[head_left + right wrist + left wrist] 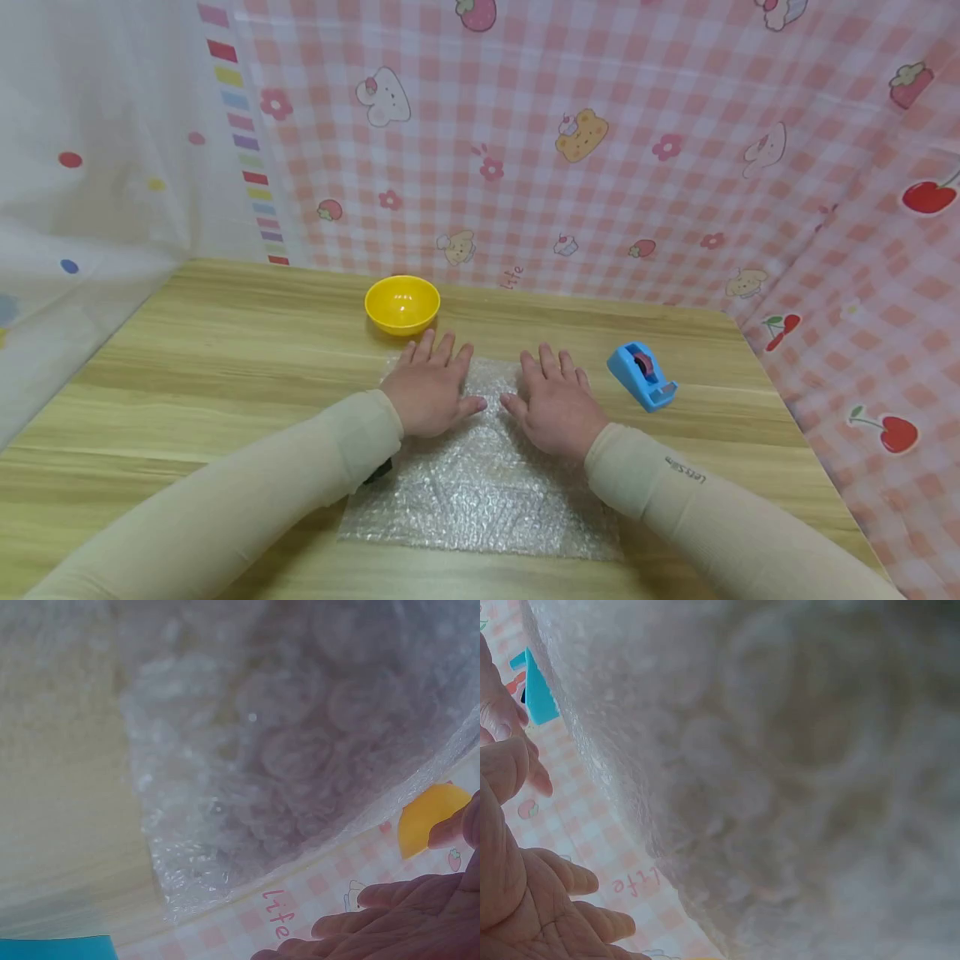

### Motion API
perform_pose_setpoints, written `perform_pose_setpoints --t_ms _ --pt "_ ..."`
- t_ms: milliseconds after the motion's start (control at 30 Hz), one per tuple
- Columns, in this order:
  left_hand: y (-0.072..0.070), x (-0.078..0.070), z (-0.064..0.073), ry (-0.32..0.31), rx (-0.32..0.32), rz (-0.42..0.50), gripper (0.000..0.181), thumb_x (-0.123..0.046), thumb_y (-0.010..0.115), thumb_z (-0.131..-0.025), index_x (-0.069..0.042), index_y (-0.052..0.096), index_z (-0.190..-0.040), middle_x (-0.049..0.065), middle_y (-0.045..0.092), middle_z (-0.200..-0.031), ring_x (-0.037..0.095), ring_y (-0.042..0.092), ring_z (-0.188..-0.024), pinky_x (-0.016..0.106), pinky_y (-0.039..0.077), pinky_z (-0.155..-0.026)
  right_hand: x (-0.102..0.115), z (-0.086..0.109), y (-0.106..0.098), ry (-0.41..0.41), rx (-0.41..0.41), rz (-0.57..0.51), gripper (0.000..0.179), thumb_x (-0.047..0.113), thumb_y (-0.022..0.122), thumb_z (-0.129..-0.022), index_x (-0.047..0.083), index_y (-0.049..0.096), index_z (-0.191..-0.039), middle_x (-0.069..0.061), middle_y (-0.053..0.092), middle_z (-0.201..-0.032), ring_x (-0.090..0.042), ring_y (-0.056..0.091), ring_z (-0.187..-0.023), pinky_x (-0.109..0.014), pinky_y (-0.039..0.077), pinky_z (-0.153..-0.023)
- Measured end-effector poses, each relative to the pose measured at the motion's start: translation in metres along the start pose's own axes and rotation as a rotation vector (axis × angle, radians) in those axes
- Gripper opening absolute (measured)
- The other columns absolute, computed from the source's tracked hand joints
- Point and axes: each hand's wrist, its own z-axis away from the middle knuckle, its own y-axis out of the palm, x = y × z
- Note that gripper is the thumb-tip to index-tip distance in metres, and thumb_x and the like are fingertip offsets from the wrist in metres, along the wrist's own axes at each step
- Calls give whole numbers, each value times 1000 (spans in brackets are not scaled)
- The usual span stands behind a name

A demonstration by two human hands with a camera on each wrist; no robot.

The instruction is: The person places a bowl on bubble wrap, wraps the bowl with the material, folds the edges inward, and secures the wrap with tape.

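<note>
A sheet of clear bubble wrap (pixel 487 500) lies flat on the wooden table, in front of the person. Over its upper left part is the left hand (pixel 429 387), palm down with fingers spread. The right hand (pixel 558 408) mirrors it over the upper right part, its fingers straight too. Both thumbs point inward with a small gap between them. In the left wrist view the bubble wrap (pixel 705 750) fills most of the picture, blurred and close. A corner of the bubble wrap (pixel 195 855) shows in the right wrist view. Neither hand grips anything.
A yellow bowl (pixel 402 306) stands just beyond the left fingertips. To the right of the right hand sits a blue tape dispenser (pixel 642 377). The wooden table (pixel 225 367) meets a pink checked cloth (pixel 510 117) at the back and right, and a white dotted cloth (pixel 97 125) at left.
</note>
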Motion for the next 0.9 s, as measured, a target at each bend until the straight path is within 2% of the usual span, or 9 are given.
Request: perform_pose_setpoints --t_ms 167,300,400,567,733,900 --pt "1 3 -1 6 -16 0 91 -67 47 -104 -11 18 -170 22 8 -176 48 2 -163 63 9 -131 0 0 0 1 0 1 80 54 43 -110 4 20 -168 -26 8 -175 -53 6 -161 -71 15 -127" --pt "-3 12 -2 16 -71 -2 91 -64 50 -104 -9 19 -169 23 10 -176 47 5 -163 63 9 -131 0 0 0 3 2 -2 81 55 43 -110 4 19 -168 -26 8 -175 -52 5 -161 -70 15 -127" --pt "-12 25 -4 11 -128 -9 89 -60 55 -104 -8 23 -168 22 14 -175 47 9 -162 63 11 -131 0 2 -1 4 7 -14 81 54 44 -110 5 19 -168 -25 7 -176 -52 4 -161 -70 14 -128" --pt "-27 56 -11 -28 -204 -36 84 -48 65 -102 -6 30 -166 24 24 -173 48 17 -161 63 15 -131 -6 6 -4 -1 16 -32 81 53 43 -110 4 16 -169 -25 4 -176 -52 1 -161 -68 11 -129" --pt "-33 85 -18 -63 -193 -95 76 -38 67 -102 -3 36 -163 26 31 -170 50 24 -158 66 19 -129 -13 9 -6 5 16 -33 80 52 41 -111 4 15 -169 -25 2 -176 -53 0 -161 -68 10 -129" --pt "-33 99 -19 -90 -137 -115 61 -33 65 -104 -5 49 -156 24 37 -167 50 28 -157 66 19 -129 -20 10 -8 9 19 -18 80 51 41 -111 1 15 -168 -27 3 -175 -54 0 -160 -67 8 -130"
